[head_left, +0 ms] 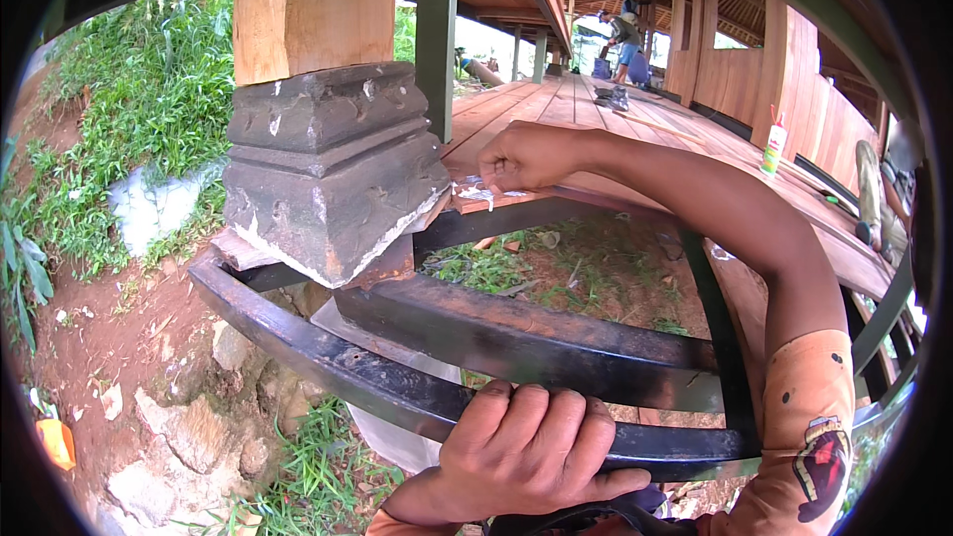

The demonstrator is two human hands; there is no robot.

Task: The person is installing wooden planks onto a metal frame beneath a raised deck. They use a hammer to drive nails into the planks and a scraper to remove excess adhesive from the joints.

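Two-handed | gripping curved black metal rail (387, 379) with left hand (531, 449), lower centre | with right hand (533, 156) curled, upper centre, just above white paste-like smears (476, 195) on reddish-brown wooden floorboards (556, 107), lengthwise toward frame top | unable to tell whether pinching anything | nearer smears with right

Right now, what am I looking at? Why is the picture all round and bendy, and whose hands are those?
No machine here: these are one person's own bare hands. The camera sits on their head, looking down through a very wide lens, so straight things bend near the edges. The left hand grips a curved black bar. The right hand is by white patches at the edge of the wooden floor; I can't tell whether it holds anything. A bottle stands on the floor, and a grey stone block sits under a wooden post.
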